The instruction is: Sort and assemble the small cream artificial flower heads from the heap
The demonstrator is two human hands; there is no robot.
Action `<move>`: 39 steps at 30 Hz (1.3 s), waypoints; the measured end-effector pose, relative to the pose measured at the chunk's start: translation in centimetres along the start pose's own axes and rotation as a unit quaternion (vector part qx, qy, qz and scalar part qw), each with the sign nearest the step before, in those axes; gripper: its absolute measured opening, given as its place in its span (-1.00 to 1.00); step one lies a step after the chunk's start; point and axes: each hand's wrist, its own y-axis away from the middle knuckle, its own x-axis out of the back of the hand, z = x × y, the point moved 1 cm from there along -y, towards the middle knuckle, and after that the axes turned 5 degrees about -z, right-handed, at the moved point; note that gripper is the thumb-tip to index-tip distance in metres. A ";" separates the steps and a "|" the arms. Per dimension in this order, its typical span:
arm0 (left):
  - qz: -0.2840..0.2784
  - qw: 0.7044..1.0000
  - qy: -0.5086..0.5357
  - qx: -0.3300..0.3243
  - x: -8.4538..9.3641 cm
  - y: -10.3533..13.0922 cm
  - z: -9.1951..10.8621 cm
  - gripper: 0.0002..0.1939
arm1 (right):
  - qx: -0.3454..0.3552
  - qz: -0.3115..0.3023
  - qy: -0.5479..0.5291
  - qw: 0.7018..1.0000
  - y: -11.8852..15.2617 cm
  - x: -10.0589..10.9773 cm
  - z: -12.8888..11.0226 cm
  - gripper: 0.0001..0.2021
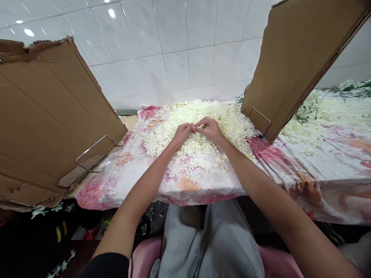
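A wide heap of small cream-white flowers [199,112] lies on a floral cloth [121,170] in front of me. Over the middle of the heap my two hands meet at the fingertips. My left hand [183,133] has its fingers pinched together on something too small to make out. My right hand [209,128] touches it from the right, thumb and index finger closed at the same spot, the other fingers curled. What lies between the fingertips is hidden.
Cardboard panels stand at the left [52,116] and right [298,58], with metal wire supports [95,154] at the bases. Behind the table is a tiled wall [174,31]. More flowers with green stems [333,112] lie beyond the right panel.
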 end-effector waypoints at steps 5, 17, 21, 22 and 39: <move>0.001 1.000 0.012 0.007 0.0 0.1 0.1 -0.50 | 0.008 -0.011 0.024 1.000 0.1 -0.1 -0.1 -0.51; -0.018 1.000 0.000 -0.003 -0.1 0.1 -0.5 -0.56 | 0.037 -0.026 0.054 0.998 0.0 0.0 0.4 -0.64; -0.017 0.999 0.030 0.007 -0.2 0.2 -0.3 -0.61 | 0.048 -0.033 0.053 0.997 -0.1 -0.2 0.7 -0.65; -0.017 0.999 0.041 0.009 -0.2 0.1 -0.2 -0.63 | 0.049 -0.036 0.052 0.997 -0.1 -0.3 0.8 -0.66; -0.036 0.987 0.150 0.051 -0.1 0.2 -0.1 -0.75 | -0.063 -0.030 -0.024 0.997 -1.0 -0.6 1.9 -0.74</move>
